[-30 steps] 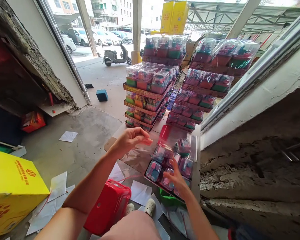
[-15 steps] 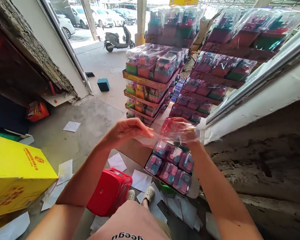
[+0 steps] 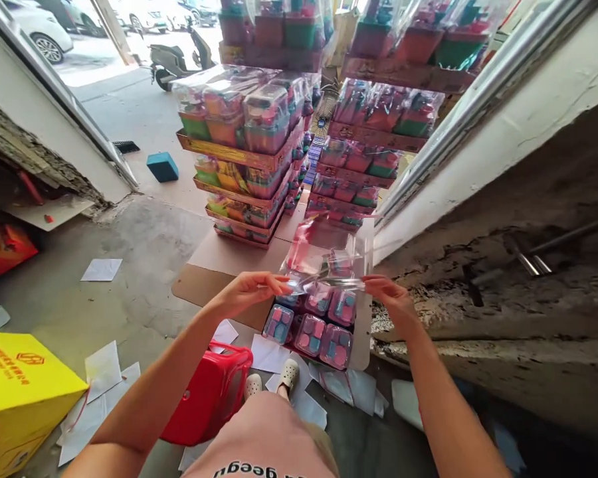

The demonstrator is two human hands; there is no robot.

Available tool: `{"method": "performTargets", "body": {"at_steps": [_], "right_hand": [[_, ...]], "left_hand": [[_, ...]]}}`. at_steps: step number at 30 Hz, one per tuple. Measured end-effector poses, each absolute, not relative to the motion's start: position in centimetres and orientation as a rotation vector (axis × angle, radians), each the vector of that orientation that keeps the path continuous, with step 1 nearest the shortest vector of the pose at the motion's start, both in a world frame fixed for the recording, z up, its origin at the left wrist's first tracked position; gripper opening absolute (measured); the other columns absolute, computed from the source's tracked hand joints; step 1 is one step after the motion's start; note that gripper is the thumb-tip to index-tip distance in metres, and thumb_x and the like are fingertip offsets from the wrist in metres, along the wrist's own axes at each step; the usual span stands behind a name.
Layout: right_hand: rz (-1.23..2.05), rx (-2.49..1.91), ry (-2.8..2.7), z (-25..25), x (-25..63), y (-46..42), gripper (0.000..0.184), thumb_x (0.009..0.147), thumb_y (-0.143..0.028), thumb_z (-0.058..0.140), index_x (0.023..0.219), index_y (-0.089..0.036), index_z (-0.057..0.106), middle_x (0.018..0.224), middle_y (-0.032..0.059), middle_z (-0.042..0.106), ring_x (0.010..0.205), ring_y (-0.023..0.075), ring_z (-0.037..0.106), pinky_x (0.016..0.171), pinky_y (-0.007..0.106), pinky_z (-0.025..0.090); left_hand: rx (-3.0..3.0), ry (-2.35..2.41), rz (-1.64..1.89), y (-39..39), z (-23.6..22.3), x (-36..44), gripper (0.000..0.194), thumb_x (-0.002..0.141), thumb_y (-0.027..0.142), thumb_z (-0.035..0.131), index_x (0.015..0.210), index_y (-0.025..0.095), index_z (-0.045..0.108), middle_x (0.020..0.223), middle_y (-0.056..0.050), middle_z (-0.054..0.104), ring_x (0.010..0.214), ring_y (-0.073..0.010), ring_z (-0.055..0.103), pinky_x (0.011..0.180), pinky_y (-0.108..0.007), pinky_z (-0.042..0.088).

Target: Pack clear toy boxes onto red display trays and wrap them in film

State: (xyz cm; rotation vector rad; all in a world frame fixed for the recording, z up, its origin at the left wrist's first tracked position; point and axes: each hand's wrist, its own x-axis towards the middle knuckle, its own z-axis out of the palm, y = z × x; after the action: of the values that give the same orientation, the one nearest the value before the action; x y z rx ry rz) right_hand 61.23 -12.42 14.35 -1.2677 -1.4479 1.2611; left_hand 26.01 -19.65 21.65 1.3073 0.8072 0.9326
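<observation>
Plastic bag (image 3: 323,262) — left hand (image 3: 246,292) grip pinched on it | right hand (image 3: 391,299) likewise — above toy tray (image 3: 361,332)

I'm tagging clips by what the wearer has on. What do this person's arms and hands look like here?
Both arms are bare, with no sleeve in view. The left hand and right hand wear no gloves, and no ring, watch or bracelet shows. The fingers are uncovered too; nails are too small to judge.

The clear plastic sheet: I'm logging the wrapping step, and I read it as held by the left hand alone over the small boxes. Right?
Not quite. The head view shows both hands gripping the clear plastic sheet: the left hand and the right hand, over the small boxes.
</observation>
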Motion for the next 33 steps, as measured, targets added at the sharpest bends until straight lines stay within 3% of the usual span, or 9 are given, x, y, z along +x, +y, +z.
{"method": "performTargets", "body": {"at_steps": [7, 14, 20, 25, 29, 33], "right_hand": [[1.355, -1.367, -1.399, 8.7, 62.8, -16.3, 0.032, 0.061, -0.053, 0.074, 0.071, -0.023, 0.073, 0.095, 0.0063, 0.065, 0.094, 0.0212, 0.059, 0.085, 0.036, 0.046], [1.444, -1.379, -1.4, 6.1, 62.4, -19.8, 0.038, 0.063, -0.06, 0.069, 0.074, -0.024, 0.074, 0.099, 0.0083, 0.065, 0.096, 0.0224, 0.059, 0.086, 0.037, 0.047], [1.465, -1.387, -1.429, 5.2, 61.8, -22.6, 0.026, 0.07, -0.047, 0.062, 0.075, -0.024, 0.074, 0.107, 0.0092, 0.065, 0.102, 0.0239, 0.059, 0.091, 0.039, 0.045], [1.435, -1.432, -1.502, 5.6, 62.6, -23.1, 0.022, 0.068, -0.027, 0.052, 0.064, -0.025, 0.073, 0.112, 0.0071, 0.066, 0.109, 0.026, 0.057, 0.098, 0.043, 0.039], [1.329, -1.524, -1.557, 5.5, 63.1, -23.2, 0.027, 0.064, -0.021, 0.045, 0.062, -0.025, 0.072, 0.104, 0.0068, 0.068, 0.099, 0.025, 0.062, 0.093, 0.043, 0.043], [1.139, -1.642, -1.62, 4.6, 62.9, -23.3, 0.03, 0.065, -0.021, 0.04, 0.067, -0.023, 0.07, 0.098, 0.0071, 0.068, 0.09, 0.0232, 0.063, 0.084, 0.039, 0.049]], "left_hand": [[1.137, 0.884, 0.838, -20.5, 15.8, 26.7, 0.029, 0.079, 0.043, 0.065, 0.077, 0.014, 0.065, 0.102, -0.013, 0.072, 0.115, -0.0264, 0.057, 0.101, -0.04, 0.038], [1.053, 0.936, 0.753, -22.8, 15.3, 25.6, 0.029, 0.077, 0.044, 0.067, 0.073, 0.015, 0.065, 0.106, -0.014, 0.071, 0.117, -0.0292, 0.055, 0.1, -0.044, 0.037], [1.145, 0.99, 0.524, -25.4, 13.8, 24.0, 0.035, 0.078, 0.051, 0.062, 0.074, 0.016, 0.065, 0.11, -0.013, 0.069, 0.12, -0.0299, 0.052, 0.101, -0.043, 0.037], [1.346, 1.029, 0.278, -27.8, 12.3, 24.6, 0.029, 0.085, 0.044, 0.053, 0.077, 0.019, 0.066, 0.118, -0.009, 0.066, 0.131, -0.0295, 0.041, 0.104, -0.043, 0.033], [1.533, 1.043, 0.198, -28.9, 11.6, 25.4, 0.024, 0.086, 0.037, 0.05, 0.077, 0.023, 0.067, 0.119, -0.004, 0.066, 0.129, -0.0271, 0.043, 0.106, -0.041, 0.033], [1.664, 1.028, 0.162, -29.4, 11.0, 25.7, 0.027, 0.089, 0.033, 0.045, 0.076, 0.02, 0.065, 0.118, -0.009, 0.066, 0.124, -0.0243, 0.05, 0.107, -0.039, 0.031]]}}
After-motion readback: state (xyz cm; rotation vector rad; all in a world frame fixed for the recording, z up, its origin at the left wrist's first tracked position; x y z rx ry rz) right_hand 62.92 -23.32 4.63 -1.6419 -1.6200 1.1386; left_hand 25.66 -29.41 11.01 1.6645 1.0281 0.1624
